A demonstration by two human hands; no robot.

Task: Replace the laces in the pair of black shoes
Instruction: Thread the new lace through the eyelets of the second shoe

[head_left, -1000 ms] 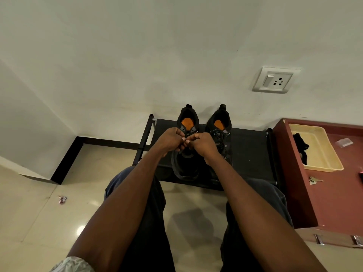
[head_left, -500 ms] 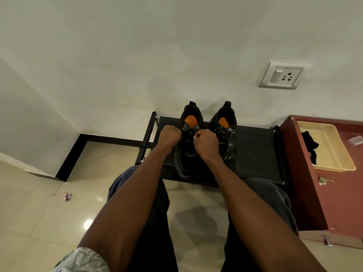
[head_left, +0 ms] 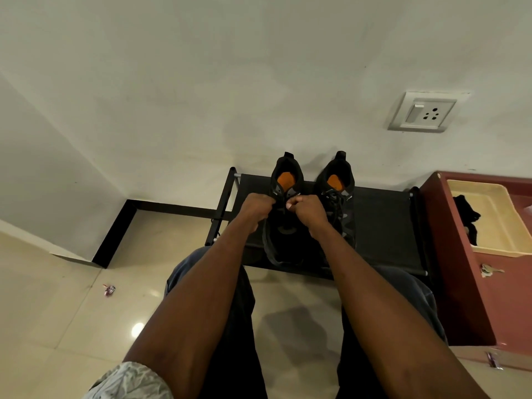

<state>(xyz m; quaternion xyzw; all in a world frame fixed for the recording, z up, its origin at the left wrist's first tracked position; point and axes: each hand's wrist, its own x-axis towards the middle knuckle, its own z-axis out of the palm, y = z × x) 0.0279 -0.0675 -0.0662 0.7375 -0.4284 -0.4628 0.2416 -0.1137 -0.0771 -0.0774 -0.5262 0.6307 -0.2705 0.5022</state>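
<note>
Shoes sit on a black rack [head_left: 383,226]; the left shoe [head_left: 285,182] lies partly hidden beneath both fists. Left hand [head_left: 257,207] and right hand [head_left: 308,208] clench near its tongue; any lace pinched is indiscernible. Right shoe [head_left: 335,182] stands just beside the right hand.

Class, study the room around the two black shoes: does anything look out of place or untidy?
Yes. A small crumpled wrapper lies as litter on the tiled floor, left of the person's legs. A dark cloth hangs over the cream tray's edge, and keys lie loose on the red cabinet.
</note>
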